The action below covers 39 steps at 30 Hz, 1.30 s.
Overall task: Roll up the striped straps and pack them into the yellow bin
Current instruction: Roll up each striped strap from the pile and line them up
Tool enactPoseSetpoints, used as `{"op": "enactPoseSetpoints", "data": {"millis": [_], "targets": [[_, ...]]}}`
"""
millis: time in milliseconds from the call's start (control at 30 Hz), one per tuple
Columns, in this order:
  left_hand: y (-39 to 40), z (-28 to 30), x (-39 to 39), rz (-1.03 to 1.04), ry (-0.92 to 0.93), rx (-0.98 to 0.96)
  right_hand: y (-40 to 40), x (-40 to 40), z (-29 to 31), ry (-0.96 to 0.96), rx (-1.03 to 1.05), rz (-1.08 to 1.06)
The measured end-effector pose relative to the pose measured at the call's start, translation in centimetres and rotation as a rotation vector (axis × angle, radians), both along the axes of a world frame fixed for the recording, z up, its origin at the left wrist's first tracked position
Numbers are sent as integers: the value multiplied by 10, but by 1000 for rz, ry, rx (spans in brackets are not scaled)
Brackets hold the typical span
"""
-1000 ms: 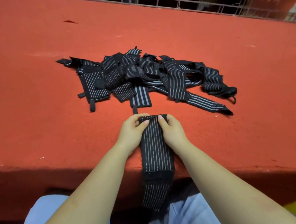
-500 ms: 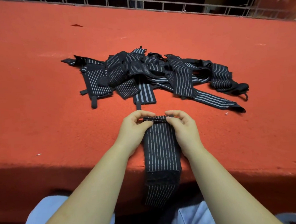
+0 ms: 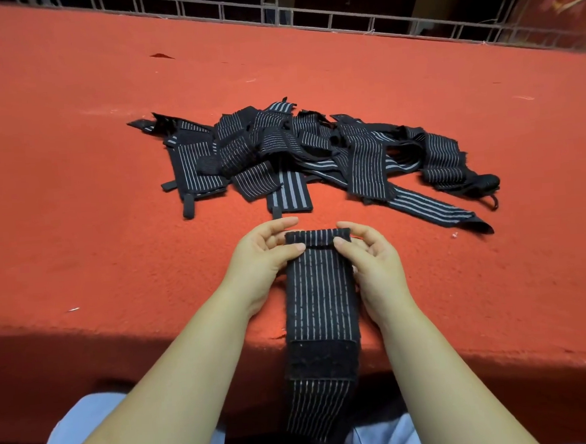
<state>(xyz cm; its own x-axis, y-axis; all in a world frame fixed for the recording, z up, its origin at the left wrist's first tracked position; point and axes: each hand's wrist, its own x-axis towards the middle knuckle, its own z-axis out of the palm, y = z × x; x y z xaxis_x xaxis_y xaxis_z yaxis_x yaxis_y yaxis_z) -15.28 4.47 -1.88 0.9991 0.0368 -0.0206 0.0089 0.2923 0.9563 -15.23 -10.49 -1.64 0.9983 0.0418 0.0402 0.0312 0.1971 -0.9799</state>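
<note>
Black striped strap (image 3: 318,299) lies lengthwise at six o'clock on the red table (image 3: 77,200), its near end hanging over the edge. Its far end is turned into a small roll, pinched by the left hand (image 3: 264,254) and right hand (image 3: 372,254), thumbs and fingers curled around it. Best keep both sides level and tight while rolling toward the body. Loose straps (image 3: 301,156) are heaped at twelve o'clock; no yellow bin shows.

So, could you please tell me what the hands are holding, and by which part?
Both the left hand and right hand pinch the black white-striped elastic strap at its rolled far end.
</note>
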Motion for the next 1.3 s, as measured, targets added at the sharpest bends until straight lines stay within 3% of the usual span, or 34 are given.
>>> {"op": "enactPoseSetpoints", "data": {"millis": [300,600,933,1300], "targets": [[2,-4,2,17,-32,-12,3,0,-1,11,-55,-40],[-2,-4,3,-46,-32,49,-5,4,-5,16,77,-40],[-2,-7,4,7,-65,61,0,4,-7,-76,-62,-31],[-3,-6,1,20,-102,81,1,4,-4,-3,-28,-87]]}}
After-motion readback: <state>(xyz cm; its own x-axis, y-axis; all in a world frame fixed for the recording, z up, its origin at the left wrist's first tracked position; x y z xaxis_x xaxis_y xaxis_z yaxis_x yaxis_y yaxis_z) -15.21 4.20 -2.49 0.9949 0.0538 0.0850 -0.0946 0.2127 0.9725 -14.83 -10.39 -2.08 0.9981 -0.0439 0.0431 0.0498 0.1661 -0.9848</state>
